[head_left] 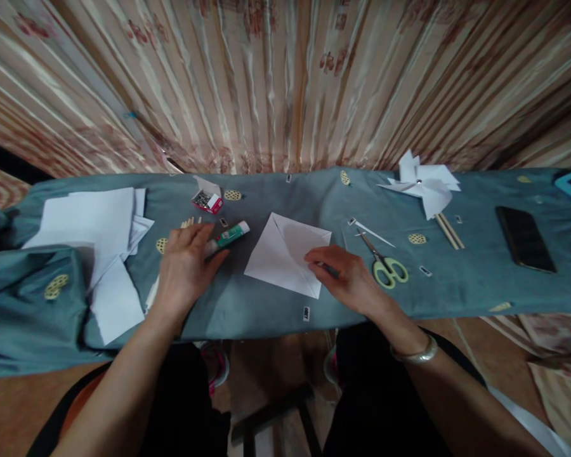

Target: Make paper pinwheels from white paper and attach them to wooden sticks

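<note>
A green and white glue stick point(231, 235) lies between the thumb and fingers of my left hand point(183, 263), which is closed around its near end. To its right lies a white paper square point(285, 254) with a diagonal crease, flat on the cloth. Over the paper's right edge is my right hand point(340, 273), its fingers curled together; what they pinch, if anything, is hidden. Green-handled scissors point(385, 266) rest just right of that hand, beside a thin paper strip point(375, 233). Behind my left hand, several wooden sticks point(188, 222) show in part.
White paper sheets point(90, 219) are piled at the left. A small open box of metal pins point(207, 197) stands at the back. On the right are a paper pinwheel point(426, 184), wooden sticks point(450, 231) and a black phone point(525, 238). A curtain point(285, 82) hangs behind the table.
</note>
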`<state>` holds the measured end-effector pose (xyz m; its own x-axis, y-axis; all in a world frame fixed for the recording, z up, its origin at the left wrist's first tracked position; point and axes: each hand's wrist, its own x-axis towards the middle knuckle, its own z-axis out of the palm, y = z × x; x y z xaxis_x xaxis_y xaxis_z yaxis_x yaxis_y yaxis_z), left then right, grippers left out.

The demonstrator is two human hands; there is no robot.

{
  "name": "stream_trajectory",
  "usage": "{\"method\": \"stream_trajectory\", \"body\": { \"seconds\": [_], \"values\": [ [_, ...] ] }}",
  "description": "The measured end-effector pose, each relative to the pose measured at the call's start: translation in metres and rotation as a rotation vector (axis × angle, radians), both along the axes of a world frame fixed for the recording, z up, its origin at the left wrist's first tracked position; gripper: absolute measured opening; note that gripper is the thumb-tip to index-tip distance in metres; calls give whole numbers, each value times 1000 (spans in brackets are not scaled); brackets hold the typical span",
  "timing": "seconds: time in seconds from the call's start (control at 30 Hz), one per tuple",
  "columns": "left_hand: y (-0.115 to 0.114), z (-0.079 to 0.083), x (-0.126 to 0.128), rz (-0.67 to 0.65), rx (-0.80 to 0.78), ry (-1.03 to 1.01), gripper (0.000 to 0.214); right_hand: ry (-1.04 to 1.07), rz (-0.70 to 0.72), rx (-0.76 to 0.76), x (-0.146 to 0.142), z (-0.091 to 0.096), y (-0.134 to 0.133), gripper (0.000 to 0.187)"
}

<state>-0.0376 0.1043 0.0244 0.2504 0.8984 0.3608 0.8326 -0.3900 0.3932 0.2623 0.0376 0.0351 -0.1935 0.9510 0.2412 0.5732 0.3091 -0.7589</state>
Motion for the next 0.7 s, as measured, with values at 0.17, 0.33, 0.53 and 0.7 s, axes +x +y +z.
{"method": "stream_trajectory", "body": {
  "seconds": [0.17,0.33,0.53,0.7],
  "values": [
    [-37,4,42,-371,76,77,36,-135,101,47,8,-3,-14,27],
    [-55,-8,77,-580,62,120,25,-202,150,18,11,-8,-19,32],
    [-50,-13,81,-592,84,107,17,-200,148,-20,12,-7,-17,34],
    [-51,-13,80,-581,55,44,18,-120,142,-111,15,-4,-14,39]
  ]
}}
